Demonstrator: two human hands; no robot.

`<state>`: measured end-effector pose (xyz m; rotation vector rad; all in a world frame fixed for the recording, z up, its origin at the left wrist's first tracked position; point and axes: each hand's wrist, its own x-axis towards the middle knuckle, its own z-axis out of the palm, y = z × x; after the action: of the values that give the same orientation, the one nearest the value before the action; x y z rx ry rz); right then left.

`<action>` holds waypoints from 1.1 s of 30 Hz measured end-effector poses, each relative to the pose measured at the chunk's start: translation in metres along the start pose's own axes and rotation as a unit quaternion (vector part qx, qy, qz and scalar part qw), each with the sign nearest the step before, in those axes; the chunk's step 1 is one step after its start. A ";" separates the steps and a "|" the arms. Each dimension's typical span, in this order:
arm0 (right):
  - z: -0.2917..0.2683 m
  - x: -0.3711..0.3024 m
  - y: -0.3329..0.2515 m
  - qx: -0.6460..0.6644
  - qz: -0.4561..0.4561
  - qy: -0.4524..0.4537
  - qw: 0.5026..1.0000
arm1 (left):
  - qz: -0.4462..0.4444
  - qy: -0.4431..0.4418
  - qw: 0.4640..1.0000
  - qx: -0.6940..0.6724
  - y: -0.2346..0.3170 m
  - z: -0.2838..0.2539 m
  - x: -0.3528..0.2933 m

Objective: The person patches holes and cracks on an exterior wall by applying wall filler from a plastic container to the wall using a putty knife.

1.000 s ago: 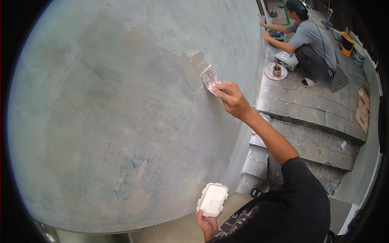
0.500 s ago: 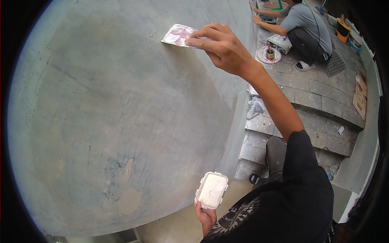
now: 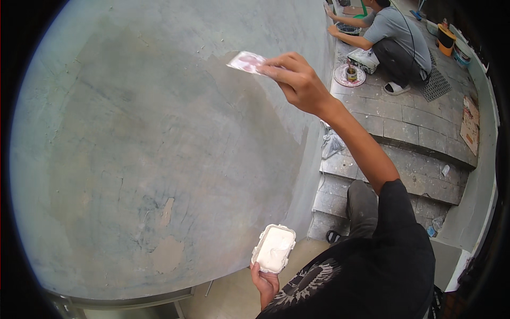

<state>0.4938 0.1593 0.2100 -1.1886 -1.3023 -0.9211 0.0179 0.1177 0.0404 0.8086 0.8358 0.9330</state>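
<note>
My right hand [image 3: 297, 80] pinches a flat plaster scraper [image 3: 246, 62], its thin plate smeared white and pinkish. It is raised beside a large grey plastered wall [image 3: 159, 138]; whether the blade's edge touches the surface I cannot tell. Low down, my left hand [image 3: 265, 282] grips a small rectangular tub [image 3: 273, 249] of white filler, thumb on its near rim. Filler is crusted around the tub's edge, and a swirl marks the paste. Two bare beige patches, one being a larger patch [image 3: 168, 254], show low on the wall.
Grey tiled steps [image 3: 340, 199] climb on the right. A co-worker [image 3: 398, 40] squats at the wall higher up, near a dark basin [image 3: 348, 29], a small can on a white lid [image 3: 340, 77], and an orange-black bucket [image 3: 446, 40]. A plastic bag [image 3: 332, 143] lies by the wall.
My right hand with the scraper has shifted slightly right and down, and the blade appears more tilted. The tub in my left hand has barely moved.
</note>
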 end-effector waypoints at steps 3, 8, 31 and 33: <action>0.016 0.042 -0.008 0.008 -0.045 0.075 0.996 | 0.016 -0.012 1.000 0.005 0.000 0.001 -0.005; 0.036 0.005 0.001 -0.042 -0.028 -0.027 0.998 | 0.020 -0.013 0.999 -0.027 -0.003 0.001 -0.008; -0.009 0.041 -0.004 -0.071 -0.025 -0.171 0.982 | 0.038 -0.012 0.998 -0.048 -0.021 -0.025 -0.004; -0.008 0.062 -0.006 -0.057 -0.042 -0.090 0.993 | 0.040 -0.013 0.998 -0.041 -0.021 -0.022 -0.005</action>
<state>0.4952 0.1580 0.2724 -1.3397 -1.4695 -0.9772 0.0038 0.1099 0.0138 0.7863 0.7427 1.0200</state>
